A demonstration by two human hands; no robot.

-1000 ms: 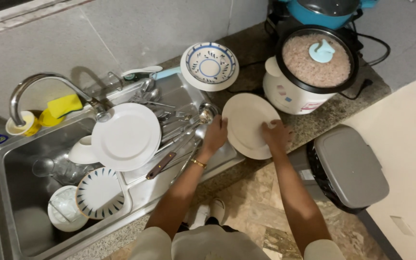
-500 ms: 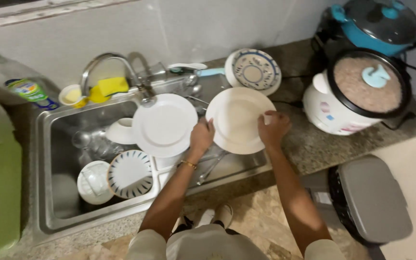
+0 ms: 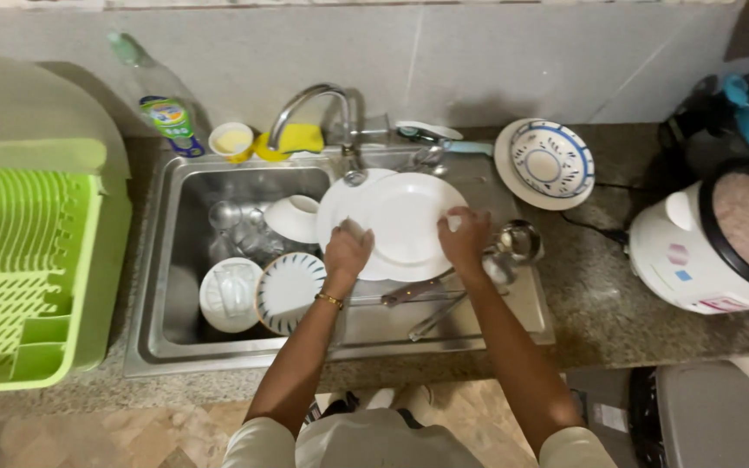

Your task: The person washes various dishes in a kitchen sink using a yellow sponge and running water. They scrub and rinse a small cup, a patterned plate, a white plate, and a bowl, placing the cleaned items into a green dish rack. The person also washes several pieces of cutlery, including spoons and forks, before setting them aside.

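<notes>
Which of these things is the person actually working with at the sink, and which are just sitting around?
In hand:
left hand
right hand
white plate, gripped at both edges over the sink

Lying about:
drying rack
soap bottle
patterned bowl
rice cooker
striped plate
ladle

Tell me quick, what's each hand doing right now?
Left hand: closed on the left rim of the white plate.
Right hand: closed on the plate's right rim.
</notes>
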